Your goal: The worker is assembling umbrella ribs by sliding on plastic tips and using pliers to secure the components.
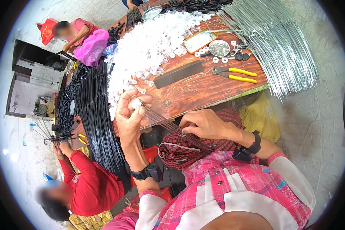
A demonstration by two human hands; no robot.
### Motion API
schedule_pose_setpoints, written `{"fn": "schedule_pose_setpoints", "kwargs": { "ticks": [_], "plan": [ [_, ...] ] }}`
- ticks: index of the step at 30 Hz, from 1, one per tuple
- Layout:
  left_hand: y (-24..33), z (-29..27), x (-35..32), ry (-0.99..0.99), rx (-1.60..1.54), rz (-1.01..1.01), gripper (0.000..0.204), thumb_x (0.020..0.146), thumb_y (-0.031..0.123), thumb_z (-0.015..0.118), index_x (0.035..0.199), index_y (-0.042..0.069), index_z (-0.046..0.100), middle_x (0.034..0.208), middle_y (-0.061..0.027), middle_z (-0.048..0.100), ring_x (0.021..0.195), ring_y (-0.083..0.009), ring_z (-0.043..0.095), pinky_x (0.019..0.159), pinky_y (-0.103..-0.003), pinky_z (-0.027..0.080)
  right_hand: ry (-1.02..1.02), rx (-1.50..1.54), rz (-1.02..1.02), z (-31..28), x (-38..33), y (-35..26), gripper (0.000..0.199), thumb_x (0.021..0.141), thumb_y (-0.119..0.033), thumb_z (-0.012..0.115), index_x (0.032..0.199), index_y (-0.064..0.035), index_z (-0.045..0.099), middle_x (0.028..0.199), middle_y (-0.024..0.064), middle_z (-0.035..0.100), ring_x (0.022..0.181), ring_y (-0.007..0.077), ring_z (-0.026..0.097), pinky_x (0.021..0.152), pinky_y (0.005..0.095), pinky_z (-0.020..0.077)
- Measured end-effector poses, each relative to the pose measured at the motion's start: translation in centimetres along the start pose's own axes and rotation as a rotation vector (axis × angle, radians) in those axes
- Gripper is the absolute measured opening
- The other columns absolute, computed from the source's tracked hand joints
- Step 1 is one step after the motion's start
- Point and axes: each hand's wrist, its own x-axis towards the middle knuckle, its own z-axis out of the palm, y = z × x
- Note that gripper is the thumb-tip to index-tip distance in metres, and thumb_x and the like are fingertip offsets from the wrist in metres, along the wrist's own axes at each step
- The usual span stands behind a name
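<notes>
A slanting bundle of thin metal umbrella ribs (160, 119) runs between my hands, above my lap. My left hand (128, 115) is closed at its upper end, pinching a small white plastic piece (136, 103) where the ribs meet. Farther down the bundle, my right hand (204, 124) has its fingers curled in against the ribs; what its fingertips grip is partly hidden. Red and black checked cloth (180, 149) lies under the ribs on my lap. Past my hands, pliers (235, 74) with yellow handles rest on the wooden table (188, 94), beside a dark flat bar (179, 74).
White plastic pieces (142, 46) are heaped on the table. Silvery rods (278, 42) overhang its right side, black rods (96, 115) its left. A tray (200, 41), a round tin (219, 48) and keys (239, 53) lie farther back. Co-workers (92, 184) sit at the left.
</notes>
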Motion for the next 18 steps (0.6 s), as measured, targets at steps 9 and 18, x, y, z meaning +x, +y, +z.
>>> {"fn": "schedule_pose_setpoints", "kwargs": {
  "ticks": [9,18],
  "plan": [
    [4.3,-0.3,2.2,-0.034,0.088,0.143,0.038,0.087,0.01,0.07,0.122,-0.001,0.059,0.117,-0.0226,0.066,0.097,-0.0235,0.067,0.088,-0.033,0.053,0.077,-0.126,-0.151,0.2,1.6,-2.4,0.017,0.085,-0.02,0.069,0.082,-0.0047,0.063,0.072,0.011,0.064,0.067,0.0307,0.065,0.059,0.0411,0.0492],
    [1.5,-0.5,2.1,0.046,0.239,0.035,0.04,0.091,0.012,0.068,0.126,-0.003,0.056,0.113,-0.0198,0.067,0.096,-0.0202,0.066,0.089,-0.033,0.053,0.053,-0.358,-0.079,0.8,0.7,-1.5,0.02,0.086,-0.021,0.068,0.085,-0.0049,0.056,0.069,0.0111,0.063,0.064,0.0315,0.064,0.055,0.0422,0.0478]
  ]
}}
